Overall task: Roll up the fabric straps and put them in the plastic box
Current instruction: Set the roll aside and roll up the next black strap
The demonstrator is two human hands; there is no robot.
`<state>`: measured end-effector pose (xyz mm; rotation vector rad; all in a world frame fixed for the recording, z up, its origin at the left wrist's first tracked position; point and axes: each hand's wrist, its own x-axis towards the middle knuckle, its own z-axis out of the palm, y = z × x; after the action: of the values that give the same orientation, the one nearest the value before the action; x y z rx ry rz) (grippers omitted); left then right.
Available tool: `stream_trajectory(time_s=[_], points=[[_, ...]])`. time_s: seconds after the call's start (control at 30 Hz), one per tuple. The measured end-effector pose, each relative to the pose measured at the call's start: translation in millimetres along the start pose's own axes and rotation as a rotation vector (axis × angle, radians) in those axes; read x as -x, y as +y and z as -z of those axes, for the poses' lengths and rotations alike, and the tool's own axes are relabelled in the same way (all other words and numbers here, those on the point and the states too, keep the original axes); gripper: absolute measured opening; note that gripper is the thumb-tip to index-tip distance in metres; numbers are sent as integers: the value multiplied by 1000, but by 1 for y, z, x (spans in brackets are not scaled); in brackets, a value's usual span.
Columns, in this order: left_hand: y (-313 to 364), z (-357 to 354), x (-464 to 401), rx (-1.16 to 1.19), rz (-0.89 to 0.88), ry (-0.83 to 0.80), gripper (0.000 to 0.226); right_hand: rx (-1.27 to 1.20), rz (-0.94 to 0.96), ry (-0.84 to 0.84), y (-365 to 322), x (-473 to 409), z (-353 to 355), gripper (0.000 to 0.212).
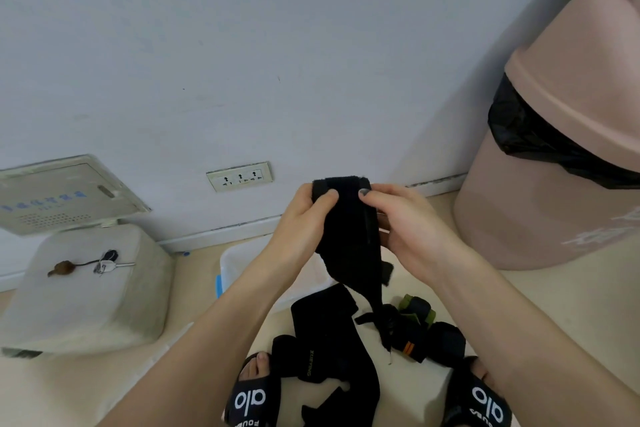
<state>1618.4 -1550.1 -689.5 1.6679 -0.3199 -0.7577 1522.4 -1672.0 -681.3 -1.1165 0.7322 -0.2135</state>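
Black strap (349, 236) pinched by left hand (304, 222) and right hand (408, 229).

Beige floor (554, 305) carries black straps (322, 329), white box (230, 263), pink bin (540, 211).

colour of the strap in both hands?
Black strap, gripped by left hand and right hand; head view.

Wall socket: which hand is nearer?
Left. The left hand grips the black strap just right of and below the wall socket. The right hand holds the strap's other edge, farther right of the socket.
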Motion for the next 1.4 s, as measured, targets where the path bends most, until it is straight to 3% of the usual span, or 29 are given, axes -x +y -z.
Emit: stream_trajectory(time_s=[0.07,0.2,0.4,0.57,0.7,0.9,1.17,1.3,1.4], points=[[-1,0,-2,14,62,-65,36,-3,37,90,1,-2,0,24],[-4,-1,3,-67,57,-142,24,-98,47,214,-2,-4,1,26],[-1,2,-2,-39,-5,89,22,128,33,100,0,3,-6,29],[-3,0,1,2,107,-41,41,92,79,157,-1,4,-7,27],[-1,-6,3,227,176,-58,29,72,61,175,9,3,-17,27],[-4,-8,2,59,116,-56,27,356,179,181,15,1,-22,34],[-3,-1,-5,-42,35,71,24,328,79,121,7,3,-13,56],[-2,2,-3,-45,73,69,33,229,79,163,4,2,-8,51],[0,4,0,-137,-16,90,47,166,71,167,4,2,-7,47]])
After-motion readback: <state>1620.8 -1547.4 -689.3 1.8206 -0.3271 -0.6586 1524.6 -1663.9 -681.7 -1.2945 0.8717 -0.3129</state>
